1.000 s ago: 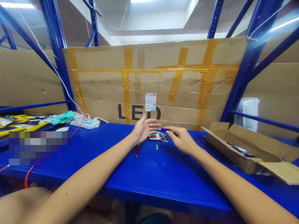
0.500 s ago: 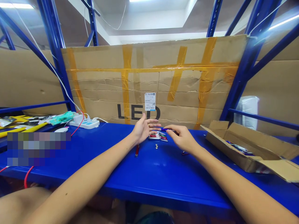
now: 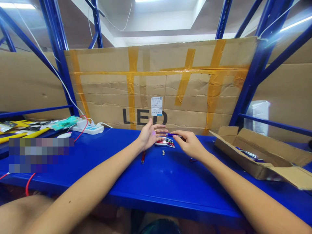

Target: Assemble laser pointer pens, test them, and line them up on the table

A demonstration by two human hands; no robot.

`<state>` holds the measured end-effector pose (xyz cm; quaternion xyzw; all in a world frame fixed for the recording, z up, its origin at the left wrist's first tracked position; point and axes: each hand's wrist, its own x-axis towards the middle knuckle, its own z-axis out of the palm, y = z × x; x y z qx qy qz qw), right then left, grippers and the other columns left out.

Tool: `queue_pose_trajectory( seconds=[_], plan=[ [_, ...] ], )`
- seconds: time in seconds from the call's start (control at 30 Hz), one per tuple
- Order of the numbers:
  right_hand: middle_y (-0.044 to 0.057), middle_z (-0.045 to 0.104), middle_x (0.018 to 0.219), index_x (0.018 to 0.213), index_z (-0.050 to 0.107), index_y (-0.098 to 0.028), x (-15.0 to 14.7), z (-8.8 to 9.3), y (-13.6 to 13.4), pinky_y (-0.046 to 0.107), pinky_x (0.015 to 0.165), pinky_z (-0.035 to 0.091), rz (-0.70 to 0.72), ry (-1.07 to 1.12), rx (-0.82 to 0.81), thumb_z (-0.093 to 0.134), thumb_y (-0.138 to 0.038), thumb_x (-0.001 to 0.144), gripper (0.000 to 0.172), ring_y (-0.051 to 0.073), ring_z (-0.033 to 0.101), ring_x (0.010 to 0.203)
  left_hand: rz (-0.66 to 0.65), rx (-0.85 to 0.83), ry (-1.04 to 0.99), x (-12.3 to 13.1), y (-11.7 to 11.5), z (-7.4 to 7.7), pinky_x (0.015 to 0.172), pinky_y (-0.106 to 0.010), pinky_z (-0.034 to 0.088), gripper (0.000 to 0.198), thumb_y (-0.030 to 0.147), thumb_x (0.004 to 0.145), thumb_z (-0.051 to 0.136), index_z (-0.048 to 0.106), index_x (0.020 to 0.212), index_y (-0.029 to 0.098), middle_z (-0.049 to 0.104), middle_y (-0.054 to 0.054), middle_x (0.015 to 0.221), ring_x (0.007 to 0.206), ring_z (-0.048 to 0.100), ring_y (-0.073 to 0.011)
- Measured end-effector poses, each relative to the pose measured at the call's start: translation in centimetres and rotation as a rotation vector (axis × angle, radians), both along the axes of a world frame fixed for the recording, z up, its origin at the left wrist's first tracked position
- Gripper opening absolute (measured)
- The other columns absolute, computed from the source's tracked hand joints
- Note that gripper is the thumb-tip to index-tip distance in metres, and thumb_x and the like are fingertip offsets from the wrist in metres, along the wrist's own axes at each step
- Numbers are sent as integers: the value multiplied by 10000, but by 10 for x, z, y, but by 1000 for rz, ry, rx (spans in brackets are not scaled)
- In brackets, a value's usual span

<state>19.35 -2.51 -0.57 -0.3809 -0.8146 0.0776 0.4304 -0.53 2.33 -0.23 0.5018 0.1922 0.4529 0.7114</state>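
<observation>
My right hand [image 3: 191, 144] pinches a slim purple penlight [image 3: 170, 135] between thumb and fingers, its tip toward my left hand. Facing it, my left hand [image 3: 149, 135] is held up open, palm inward, with nothing in it. A faint violet spot shows on that palm. Below and between the hands lies a row of several slim metallic penlights [image 3: 164, 143] in red, silver and green. Two small button cells [image 3: 163, 152] sit in front of the row. Under my left wrist is a single red penlight [image 3: 143, 157]. Near my right wrist is a small red clip [image 3: 193, 160], partly hidden.
An open cardboard box [image 3: 258, 169] on the right holds more slim metallic pieces [image 3: 250, 154]. At the left are a white power strip [image 3: 91, 129], a red cable [image 3: 81, 131] and bagged items [image 3: 64, 123]. A large cardboard panel [image 3: 107, 91] closes off the blue table's [image 3: 156, 188] back.
A faint violet spot now shows on my left palm. Both hands and the penlight have hardly moved.
</observation>
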Motion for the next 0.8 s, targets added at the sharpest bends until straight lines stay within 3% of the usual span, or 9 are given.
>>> queue_pose_trajectory(
  seconds=[0.8],
  plan=[
    [79,750,944,1019,714,-168,-2,-1,-2,328,701,512,26,-31,-30,496,-277,899,271,209,665,788,-22,7,2,-1,2,-1,734,-355,481,700,663,904,272,642,1028,82,690,-206,967,884,642,-269]
  ],
)
